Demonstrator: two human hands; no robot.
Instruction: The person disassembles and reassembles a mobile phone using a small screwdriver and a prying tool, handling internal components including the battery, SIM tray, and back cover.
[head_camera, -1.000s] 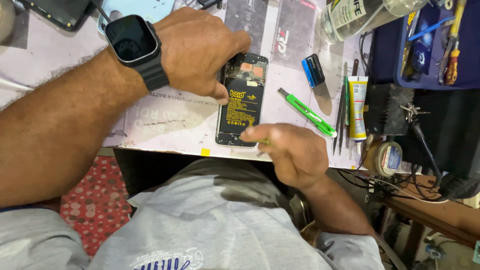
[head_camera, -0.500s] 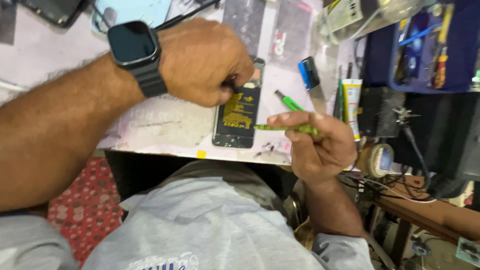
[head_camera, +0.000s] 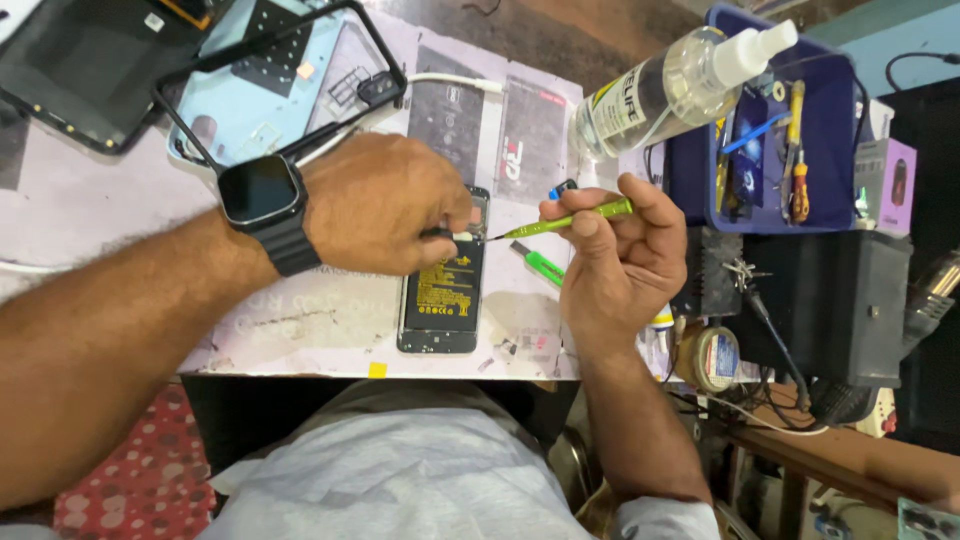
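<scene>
An opened phone (head_camera: 441, 300) with its back off and a black battery showing lies on the pale work mat (head_camera: 90, 210). My left hand (head_camera: 385, 205), with a black smartwatch (head_camera: 262, 195) on the wrist, presses down on the phone's upper end. My right hand (head_camera: 620, 250) holds a thin green screwdriver (head_camera: 570, 220). Its tip points left at the phone's top edge, next to my left fingertips. A second green tool (head_camera: 540, 265) lies on the mat under my right hand.
A clear spray bottle (head_camera: 670, 90) lies at the back right. A blue tray (head_camera: 830, 130) of screwdrivers stands beside it, above a black box (head_camera: 820, 300). Phone frames and a back cover (head_camera: 270, 90) rest at the back left. A tape roll (head_camera: 712, 357) sits by the mat's right edge.
My right hand picked up the green screwdriver, rose from the mat's front edge and brought the tip to the phone's top. My left hand stayed on the phone.
</scene>
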